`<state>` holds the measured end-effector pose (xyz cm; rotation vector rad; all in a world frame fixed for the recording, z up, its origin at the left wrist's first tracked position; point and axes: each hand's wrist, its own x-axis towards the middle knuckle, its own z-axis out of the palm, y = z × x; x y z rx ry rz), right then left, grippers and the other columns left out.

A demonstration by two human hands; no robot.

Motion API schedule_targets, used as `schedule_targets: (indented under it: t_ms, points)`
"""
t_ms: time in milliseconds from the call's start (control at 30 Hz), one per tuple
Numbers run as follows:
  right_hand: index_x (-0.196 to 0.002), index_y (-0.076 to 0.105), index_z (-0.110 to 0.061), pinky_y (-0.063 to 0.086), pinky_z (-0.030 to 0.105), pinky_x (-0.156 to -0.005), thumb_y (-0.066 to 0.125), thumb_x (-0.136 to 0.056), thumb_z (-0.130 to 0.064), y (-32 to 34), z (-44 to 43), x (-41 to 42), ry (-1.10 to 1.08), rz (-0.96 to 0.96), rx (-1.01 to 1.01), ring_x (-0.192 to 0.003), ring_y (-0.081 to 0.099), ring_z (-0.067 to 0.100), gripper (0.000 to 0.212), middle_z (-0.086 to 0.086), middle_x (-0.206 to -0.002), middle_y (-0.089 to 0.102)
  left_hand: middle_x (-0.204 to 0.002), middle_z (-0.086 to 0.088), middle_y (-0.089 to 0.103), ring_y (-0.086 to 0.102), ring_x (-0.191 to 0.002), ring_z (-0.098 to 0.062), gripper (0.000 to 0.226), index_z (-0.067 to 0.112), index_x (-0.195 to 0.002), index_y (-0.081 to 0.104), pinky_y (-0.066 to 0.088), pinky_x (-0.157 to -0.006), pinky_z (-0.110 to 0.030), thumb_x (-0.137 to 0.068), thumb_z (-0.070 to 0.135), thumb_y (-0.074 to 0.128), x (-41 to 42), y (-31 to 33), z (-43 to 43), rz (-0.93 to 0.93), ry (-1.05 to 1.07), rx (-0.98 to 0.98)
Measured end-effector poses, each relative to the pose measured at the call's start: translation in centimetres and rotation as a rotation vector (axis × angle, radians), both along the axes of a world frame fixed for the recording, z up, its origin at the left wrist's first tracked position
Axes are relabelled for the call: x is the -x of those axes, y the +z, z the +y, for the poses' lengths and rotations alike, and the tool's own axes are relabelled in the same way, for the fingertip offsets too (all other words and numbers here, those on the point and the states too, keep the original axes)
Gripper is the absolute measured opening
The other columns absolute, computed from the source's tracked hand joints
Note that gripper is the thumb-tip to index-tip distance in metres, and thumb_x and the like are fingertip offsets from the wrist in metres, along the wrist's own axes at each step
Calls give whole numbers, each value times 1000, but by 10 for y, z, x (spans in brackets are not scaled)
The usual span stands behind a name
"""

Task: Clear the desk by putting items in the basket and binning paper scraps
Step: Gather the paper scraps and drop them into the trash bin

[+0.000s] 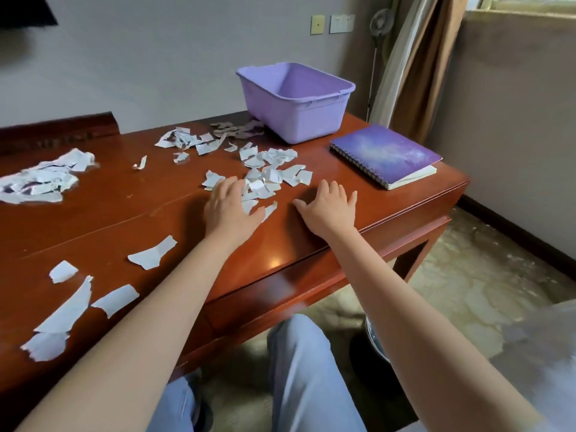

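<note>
Both hands lie flat with fingers spread on the desk (389, 210). The left hand (229, 204) rests on the scraps (274, 173); the right hand (327, 207) is just beside. Scraps are light and slippery, best swept together and scooped.

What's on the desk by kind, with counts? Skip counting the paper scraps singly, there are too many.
purple basket: 1
purple spiral notebook: 1
hands: 2 (left hand, right hand)
Total: 4, plus the paper scraps, scattered and uncounted.
</note>
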<state>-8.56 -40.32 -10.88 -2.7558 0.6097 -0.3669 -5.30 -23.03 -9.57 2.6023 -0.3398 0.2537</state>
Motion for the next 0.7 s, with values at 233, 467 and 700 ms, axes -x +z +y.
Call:
schedule_targets:
  t_ms: [233,467,700]
  points:
    - [-132,48,-10,43,34,-90,46,-97,-18,3,8,-5,274,-171,-295,-115,56,28,36,10,-122,62,-160,0,0,-5,-147,-19,101,20,-151,3,5,-118,-47,-77,71,50,-16,-8,-3,147,-93,-210]
    - [-102,67,-11,41,10,-72,48,-91,-6,11,-12,15,-41,-605,-635,-91,58,10,23,-2,-97,66,-157,-3,18,14,-145,-21,82,17,-149,18,11,-118,-46,-86,67,36,-15,-9,-4,72,-112,-245]
    - [-116,60,-16,37,37,-89,50,-90,-49,4,-6,2,22,-198,-52,-112,43,26,43,5,-118,52,-138,-3,44,36,-127,-22,52,19,-134,45,37,-100,-37,-92,50,44,-11,-9,-3,-72,-151,-220]
